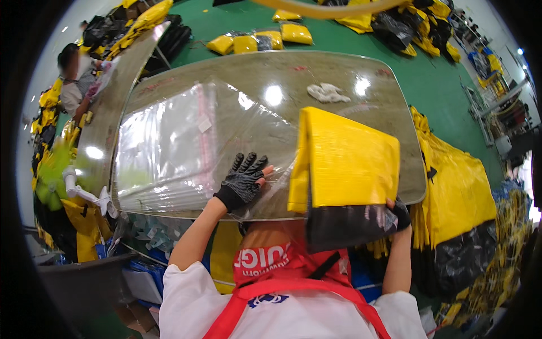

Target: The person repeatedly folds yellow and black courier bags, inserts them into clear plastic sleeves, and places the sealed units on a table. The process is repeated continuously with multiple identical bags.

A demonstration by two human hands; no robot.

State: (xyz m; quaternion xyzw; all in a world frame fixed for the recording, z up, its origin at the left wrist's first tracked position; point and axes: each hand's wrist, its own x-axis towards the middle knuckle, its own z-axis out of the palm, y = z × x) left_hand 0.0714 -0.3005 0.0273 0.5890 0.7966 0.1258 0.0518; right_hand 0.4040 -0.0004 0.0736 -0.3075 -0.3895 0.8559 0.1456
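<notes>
My left hand, in a black fingerless glove, presses flat with spread fingers on a clear plastic bag lying on the metal table. My right hand, also gloved, grips the lower right corner of a folded yellow and black garment. The garment is held tilted over the table's near edge, its yellow part by the bag's right side. A thick stack of clear plastic bags lies on the table to the left.
A crumpled white cloth lies at the table's far side. Piles of yellow and black garments sit at my right, and packed yellow ones on the green floor beyond. Another person works at a table on the left.
</notes>
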